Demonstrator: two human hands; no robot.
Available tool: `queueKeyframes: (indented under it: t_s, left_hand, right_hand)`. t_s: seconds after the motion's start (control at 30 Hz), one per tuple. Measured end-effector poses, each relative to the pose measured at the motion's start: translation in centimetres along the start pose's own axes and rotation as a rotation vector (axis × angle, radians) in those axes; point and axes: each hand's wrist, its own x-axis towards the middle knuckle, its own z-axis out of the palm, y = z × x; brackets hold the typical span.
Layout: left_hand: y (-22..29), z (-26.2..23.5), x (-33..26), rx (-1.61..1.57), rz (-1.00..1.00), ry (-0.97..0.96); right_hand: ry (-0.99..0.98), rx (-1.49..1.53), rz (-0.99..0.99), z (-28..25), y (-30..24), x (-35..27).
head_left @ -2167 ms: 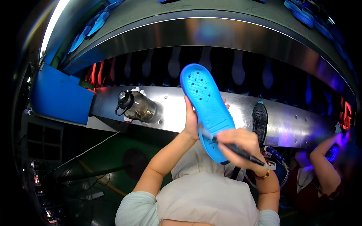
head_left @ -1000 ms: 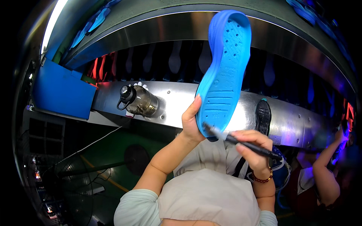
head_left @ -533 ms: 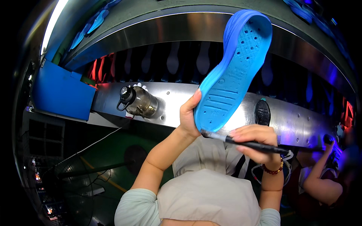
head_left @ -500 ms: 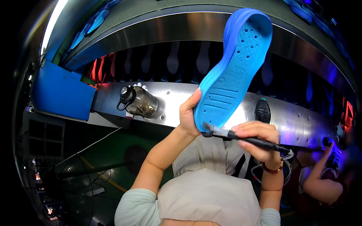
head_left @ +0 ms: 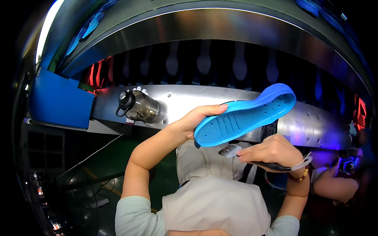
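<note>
A blue shoe sole (head_left: 242, 120), shading from light to deeper blue, lies tilted in my left hand (head_left: 197, 120). That hand grips it at the left end, thumb over the upper edge. Its hollow inner face shows ridges at one end and small holes at the other. Just below the sole, my right hand (head_left: 271, 153) is closed on a brush with a dark handle. The brush head (head_left: 229, 150) has a pale ferrule and dark bristles, and it stands apart from the sole. Part of the handle is hidden by my fingers.
A dark drink bottle (head_left: 143, 108) lies on the metal ledge (head_left: 177, 98). Partly behind the sole rests a black sole-shaped piece (head_left: 269, 130). Soles hang in the dark opening beyond. At the left is a blue box (head_left: 61, 100). Another person's arm (head_left: 334, 185) shows at the right.
The sole has swung down from steep to nearly level, its far end lower and to the right. The brush has come off the sole and dropped slightly below it.
</note>
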Motion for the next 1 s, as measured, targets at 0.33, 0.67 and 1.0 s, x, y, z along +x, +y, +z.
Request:
queueKeyframes:
  t_s: [0.33, 0.67, 1.0]
  left_hand:
    - [0.4, 0.6, -1.8, 0.160, -0.135, 0.096]
    - [-0.2, 0.0, -2.5, 0.155, -0.111, 0.150]
    - [-1.6, -0.9, -0.7, -0.150, 0.053, 0.043]
  right_hand:
    - [-0.031, 0.050, -0.049, -2.8, 0.5, -0.2]
    - [-0.047, -0.044, 0.038, -4.2, 1.9, -0.8]
    - [0.269, 0.419, 0.135, -0.4, 3.3, -0.6]
